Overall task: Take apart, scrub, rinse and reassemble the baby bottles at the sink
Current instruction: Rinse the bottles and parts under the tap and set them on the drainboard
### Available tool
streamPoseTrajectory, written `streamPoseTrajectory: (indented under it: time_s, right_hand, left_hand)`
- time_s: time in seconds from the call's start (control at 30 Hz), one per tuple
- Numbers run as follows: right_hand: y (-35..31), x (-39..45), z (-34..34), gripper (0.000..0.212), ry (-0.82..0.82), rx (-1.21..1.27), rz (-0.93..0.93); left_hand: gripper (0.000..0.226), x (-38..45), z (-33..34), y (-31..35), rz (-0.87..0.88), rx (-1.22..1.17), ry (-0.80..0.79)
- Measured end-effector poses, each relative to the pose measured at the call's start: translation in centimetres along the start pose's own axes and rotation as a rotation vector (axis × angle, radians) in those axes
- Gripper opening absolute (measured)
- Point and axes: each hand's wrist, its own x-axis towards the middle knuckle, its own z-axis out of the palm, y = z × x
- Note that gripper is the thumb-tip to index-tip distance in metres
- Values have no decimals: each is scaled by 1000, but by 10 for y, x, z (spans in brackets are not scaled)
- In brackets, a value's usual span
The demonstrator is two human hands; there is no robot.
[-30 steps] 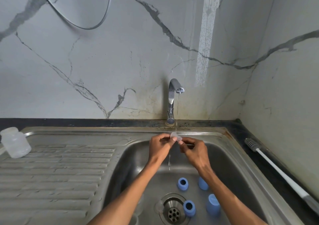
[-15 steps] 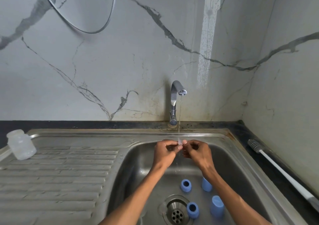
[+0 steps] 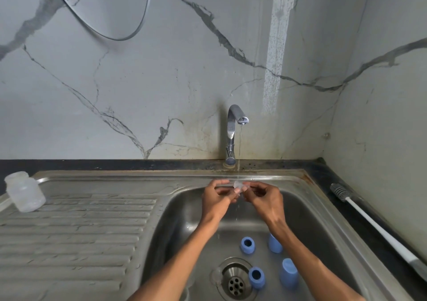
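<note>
Both hands meet at the back edge of the sink (image 3: 323,208); the left hand (image 3: 217,196) and right hand (image 3: 265,196) each pinch a small clear teat (image 3: 239,185), holding it under the tap (image 3: 233,129) stream, presumably to rinse it; blue bottle parts (image 3: 247,245) wait by the drain.

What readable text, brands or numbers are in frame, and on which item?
None legible.
Clear bottle on the drainboard: no print or scale marks visible.
Blue rings and caps in the sink: plain.
Brush on the counter: no marking seen.
Tap: no logo visible.
Clear piece pinched by left hand and right hand: too small to tell.
</note>
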Motion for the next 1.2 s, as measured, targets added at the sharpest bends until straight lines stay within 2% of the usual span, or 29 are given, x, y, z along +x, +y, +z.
streamPoseTrajectory:
  time_s: [0.07,0.17,0.27,0.4,0.57,0.7,0.83,0.97,1.2]
  right_hand:
    - [1,1,1,16,-38,-4,-5]
    - [0,-1,5,25,-114,-3,-18]
    - [-2,-2,5,29,-138,-73,-52]
    - [0,-2,4,41,-160,-129,-67]
    - [-1,-2,4,36,-118,-62,-79]
    - [-3,-3,4,25,-65,-20,-65]
    - [-2,-2,4,14,-1,-49,-46]
    - [-3,-2,2,10,12,-64,-54]
    - [-3,-2,3,26,-149,-75,-75]
  left_hand:
    - [40,-1,-1,0,41,61,-42]
    - [20,-3,1,0,65,102,-73]
    - [14,-3,2,3,-60,-48,-72]
    - [18,-3,2,8,-224,-220,-86]
    - [20,-2,3,8,-314,-354,-114]
    - [15,-1,4,10,-304,-304,-108]
    - [22,-1,4,10,-307,-245,-123]
    - [20,-2,6,12,-301,-207,-132]
    - [47,-2,3,12,-339,-191,-122]
